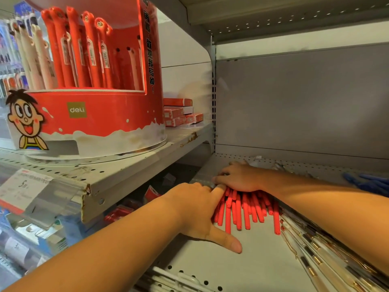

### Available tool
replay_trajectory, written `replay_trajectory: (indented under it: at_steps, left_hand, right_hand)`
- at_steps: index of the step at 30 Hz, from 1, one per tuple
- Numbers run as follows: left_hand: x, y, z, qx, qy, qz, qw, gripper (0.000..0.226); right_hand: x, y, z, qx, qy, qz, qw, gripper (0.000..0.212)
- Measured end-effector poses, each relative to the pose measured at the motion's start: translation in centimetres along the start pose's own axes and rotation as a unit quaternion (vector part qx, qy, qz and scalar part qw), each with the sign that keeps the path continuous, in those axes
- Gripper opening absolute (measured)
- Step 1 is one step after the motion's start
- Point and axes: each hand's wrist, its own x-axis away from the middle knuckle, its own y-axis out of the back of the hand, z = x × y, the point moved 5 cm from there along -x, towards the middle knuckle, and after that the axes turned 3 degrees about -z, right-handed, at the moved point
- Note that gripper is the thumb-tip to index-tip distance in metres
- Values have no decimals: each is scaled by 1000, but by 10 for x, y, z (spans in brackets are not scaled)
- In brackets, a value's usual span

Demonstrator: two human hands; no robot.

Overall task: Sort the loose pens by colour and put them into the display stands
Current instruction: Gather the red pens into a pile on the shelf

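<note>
Grey perforated steel makes the lower shelf (210,268) at six o'clock, backed by a plain grey panel (305,102) at one o'clock; the setting is a shop aisle. An upper shelf (126,171) of the same metal, chipped at its front corner, runs in from nine o'clock with a clear price-label holder (37,192) clipped to its edge.

One round red display stand (94,123) with a cartoon boy sits on that upper shelf at ten o'clock. About seven red pens (73,49) stand upright in it, and a few cream pens (31,55) show at its far left. Some four red boxes (179,113) are stacked behind it.

Loose red pens (242,209) lie in one bunch at the centre of the lower shelf. At least a dozen ends show; the rest are covered.

Left hand (195,209): fingers straight and together against the bunch's nine o'clock side, thumb (227,239) spread out on the shelf. Right hand (240,178): laid palm-down across the far ends of the bunch, fingers loosely flat, gripping nothing.

A row of white pens (315,256) lies at four o'clock, too many to count, partly under the right forearm. A few blurred blue pens (370,182) lie at three o'clock.
</note>
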Motion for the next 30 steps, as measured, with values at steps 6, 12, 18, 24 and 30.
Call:
replay_trajectory:
  at_steps: [6, 12, 18, 24, 30]
  left_hand:
    - [-10, -2, 3, -15, 24, -26, 999, 109]
    - [-19, -3, 4, 73, 34, 7, 997, 109]
    - [-26, 0, -7, 251, 50, 21, 966, 87]
    - [-21, -2, -2, 268, 47, 91, 958, 122]
    - [-23, -7, -15, 97, 54, 50, 993, 131]
  right_hand:
    - [2, 1, 2, -62, 7, -20, 998, 44]
    - [13, 9, -5, -113, 25, -66, 991, 35]
    - [16, 10, -9, -120, 27, -71, 990, 33]
    - [17, 14, -7, -129, 26, -72, 989, 38]
    - [20, 13, -11, -140, 28, -52, 988, 38]
